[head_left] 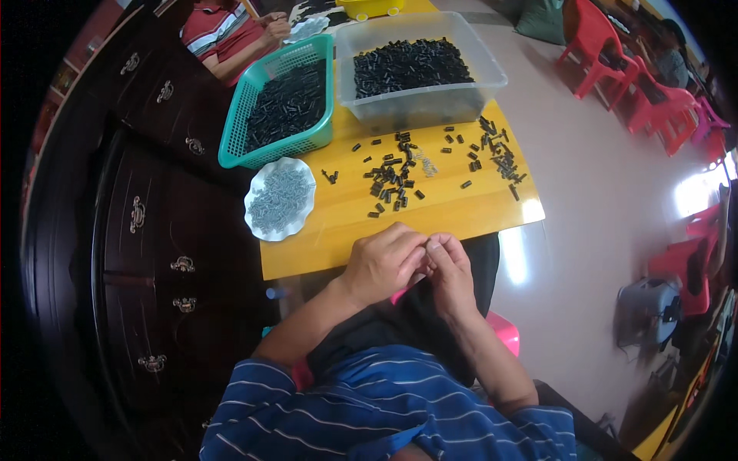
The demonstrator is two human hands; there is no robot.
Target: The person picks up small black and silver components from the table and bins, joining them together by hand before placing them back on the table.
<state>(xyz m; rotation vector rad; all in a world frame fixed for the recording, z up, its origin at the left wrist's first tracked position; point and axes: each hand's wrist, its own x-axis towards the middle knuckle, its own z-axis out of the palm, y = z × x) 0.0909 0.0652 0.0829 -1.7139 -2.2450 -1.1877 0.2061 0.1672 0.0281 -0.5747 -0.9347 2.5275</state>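
Just over the table's front edge, my left hand (382, 263) and my right hand (451, 270) meet with their fingertips pinched together. Whatever lies between the fingers is too small and hidden to make out. Ahead of them, a loose heap of short black tube-like pieces (393, 176) is spread on the yellow table (323, 250). A few thin, pale, spring-like pieces (427, 164) lie beside that heap. Thinner black pieces (503, 163) gather near the right edge. To the left stands a white scalloped dish (250, 218) filled with small silvery pieces (278, 197).
A green basket (326, 138) and a clear plastic bin (419, 112), both full of black pieces, occupy the table's far part. Another person in a red shirt (219, 34) works beyond the basket. Dark drawers (146, 253) line the left; red chairs (596, 50) stand right.
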